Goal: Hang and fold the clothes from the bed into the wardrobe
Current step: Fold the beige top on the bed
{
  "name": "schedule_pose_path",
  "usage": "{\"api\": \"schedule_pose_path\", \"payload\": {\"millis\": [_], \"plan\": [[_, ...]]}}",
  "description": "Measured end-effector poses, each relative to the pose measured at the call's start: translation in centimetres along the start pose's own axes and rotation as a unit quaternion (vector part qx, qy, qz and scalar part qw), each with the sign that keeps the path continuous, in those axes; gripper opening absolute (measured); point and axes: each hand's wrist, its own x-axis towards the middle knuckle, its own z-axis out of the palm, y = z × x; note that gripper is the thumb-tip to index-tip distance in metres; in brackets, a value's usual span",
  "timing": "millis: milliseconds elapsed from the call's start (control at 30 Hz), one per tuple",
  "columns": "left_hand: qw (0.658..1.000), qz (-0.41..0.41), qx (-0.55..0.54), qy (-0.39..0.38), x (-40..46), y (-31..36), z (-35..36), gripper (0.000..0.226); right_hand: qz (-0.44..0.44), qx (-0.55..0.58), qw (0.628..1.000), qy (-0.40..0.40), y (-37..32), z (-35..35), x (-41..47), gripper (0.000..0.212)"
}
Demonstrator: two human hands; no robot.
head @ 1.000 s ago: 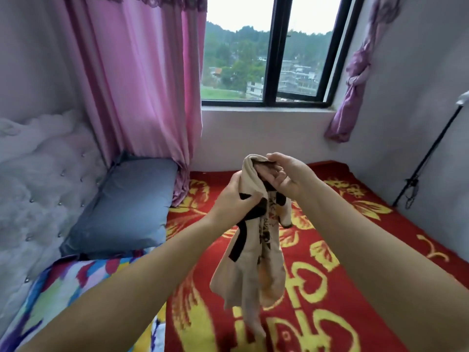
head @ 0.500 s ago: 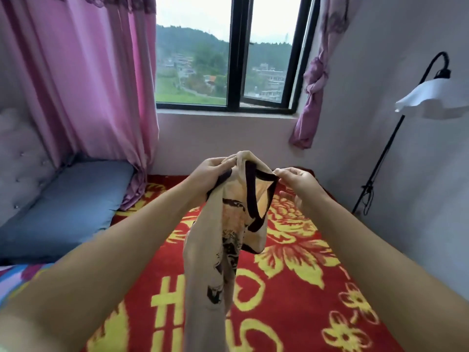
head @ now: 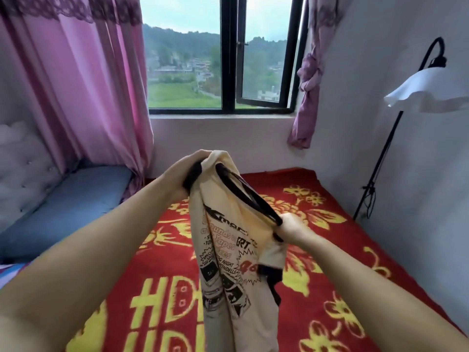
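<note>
A cream T-shirt (head: 228,255) with black trim and black printed graphics hangs in front of me above the bed (head: 355,250). My left hand (head: 182,174) grips its top edge at the black collar, held high. Lower and to the right, my right hand (head: 291,227) grips the other side of the black neckline, so the collar is stretched between both hands. The shirt's lower part drops out of view at the bottom edge. No wardrobe or hanger is in view.
A red blanket with yellow flowers and letters covers the bed. A blue pillow (head: 63,207) lies at the left by a white tufted headboard (head: 22,179). Pink curtains (head: 83,97) frame the window (head: 228,72). A floor lamp (head: 426,95) stands at the right wall.
My right hand has dropped lower and to the right, pulling the neckline wider. The left hand stays high on the collar. The view has turned a little to the right.
</note>
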Motion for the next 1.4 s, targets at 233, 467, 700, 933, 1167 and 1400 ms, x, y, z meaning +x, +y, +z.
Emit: {"api": "schedule_pose_path", "payload": {"millis": [233, 467, 700, 933, 1167, 1400], "plan": [[0.965, -0.082, 0.192, 0.159, 1.5, -3.9, -5.9, 0.022, -0.079, 0.152, 0.985, 0.026, -3.3, -8.4, 0.5, 0.021], [0.929, 0.046, 0.366, -0.045, 2.7, -5.3, 1.9, 0.048, -0.186, 0.004, 0.982, 0.027, -12.6, -11.1, -1.5, 0.022], [0.906, 0.129, 0.397, 0.066, 5.1, -4.1, -0.8, 0.023, -0.13, -0.129, 0.975, 0.128, -11.8, -13.8, -0.9, 0.02], [0.84, 0.131, 0.509, 0.136, 6.6, -1.3, -6.3, 0.04, -0.064, -0.091, 0.982, 0.151, -7.9, -13.4, 0.5, 0.024], [0.823, 0.166, 0.525, 0.136, 7.5, 1.7, -8.9, 0.023, -0.085, 0.039, 0.981, 0.169, -4.7, -14.7, 1.7, 0.021], [0.902, 0.158, 0.378, 0.136, 6.1, 2.8, -8.0, 0.021, -0.084, 0.055, 0.98, 0.173, -4.3, -15.1, 3.8, 0.017]]}}
